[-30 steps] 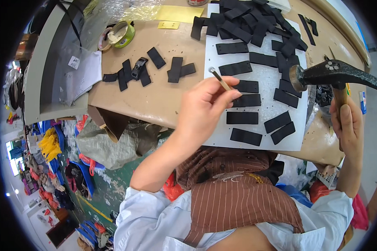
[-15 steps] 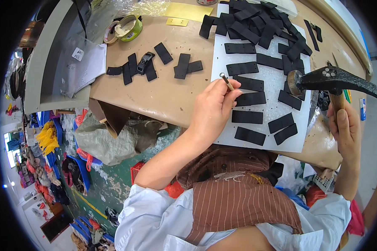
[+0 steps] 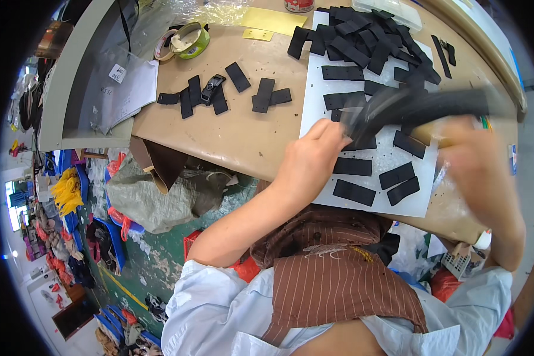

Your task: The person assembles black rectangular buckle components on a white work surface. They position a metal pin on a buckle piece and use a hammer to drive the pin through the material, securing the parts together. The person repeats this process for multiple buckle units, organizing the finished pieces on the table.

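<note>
My left hand (image 3: 311, 157) is closed at the left side of a white board (image 3: 384, 148), over a row of flat black strips (image 3: 353, 167). The slim metal punch in its fingers shows in the earlier frame; now the blurred hammer hides it. My right hand (image 3: 480, 154), smeared by motion, grips the hammer (image 3: 427, 110) by its wooden handle. The dark hammer head reaches across the board to beside my left fingers. Small holes show in some strips, and more strips lie on the board's right half.
A heap of black strips (image 3: 362, 35) covers the board's far end. To the left lie loose strips with a black buckle (image 3: 212, 89), green tape roll (image 3: 191, 41) and yellow sheet (image 3: 273, 21). A grey panel (image 3: 71, 77) stands at the table's left edge.
The hammer has swung left and down from the right side to my left fingers. My left hand has moved slightly right and now sits lower, still closed.
</note>
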`<act>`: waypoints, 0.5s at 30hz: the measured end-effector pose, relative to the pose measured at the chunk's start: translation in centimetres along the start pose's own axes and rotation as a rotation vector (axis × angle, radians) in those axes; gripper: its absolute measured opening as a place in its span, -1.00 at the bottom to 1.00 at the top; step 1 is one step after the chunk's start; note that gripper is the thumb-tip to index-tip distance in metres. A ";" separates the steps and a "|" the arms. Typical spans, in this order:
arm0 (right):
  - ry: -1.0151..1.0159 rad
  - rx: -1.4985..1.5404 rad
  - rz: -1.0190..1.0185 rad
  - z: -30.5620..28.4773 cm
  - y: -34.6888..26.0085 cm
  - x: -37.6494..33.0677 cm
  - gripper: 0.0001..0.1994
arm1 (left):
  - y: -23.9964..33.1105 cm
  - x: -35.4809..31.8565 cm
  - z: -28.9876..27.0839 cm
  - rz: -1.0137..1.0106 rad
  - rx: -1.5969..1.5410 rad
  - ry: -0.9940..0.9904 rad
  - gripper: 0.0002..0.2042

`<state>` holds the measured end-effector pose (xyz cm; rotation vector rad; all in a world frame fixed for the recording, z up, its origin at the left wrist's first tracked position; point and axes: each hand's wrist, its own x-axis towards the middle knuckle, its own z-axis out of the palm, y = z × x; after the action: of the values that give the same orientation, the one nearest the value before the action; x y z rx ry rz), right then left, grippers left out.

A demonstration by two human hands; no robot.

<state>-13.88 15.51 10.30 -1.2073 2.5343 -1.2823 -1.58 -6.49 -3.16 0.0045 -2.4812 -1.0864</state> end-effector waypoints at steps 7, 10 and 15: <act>-0.162 0.335 0.190 -1.3 -1.8 -0.1 -0.61 | -0.5 0.4 0.3 -0.167 -0.207 -0.002 -0.90; -0.262 0.183 0.210 -1.4 -0.8 -0.9 -0.61 | -0.7 0.2 -0.1 -0.224 -0.294 -0.024 -0.90; 0.036 0.081 0.192 -5.7 -0.5 -0.9 -0.52 | -0.5 0.3 -0.3 -0.215 -0.264 -0.036 -0.91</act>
<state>-15.02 19.68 14.09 -0.9088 2.5218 -1.3579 -1.81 -7.11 -3.27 0.1786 -2.3897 -1.5099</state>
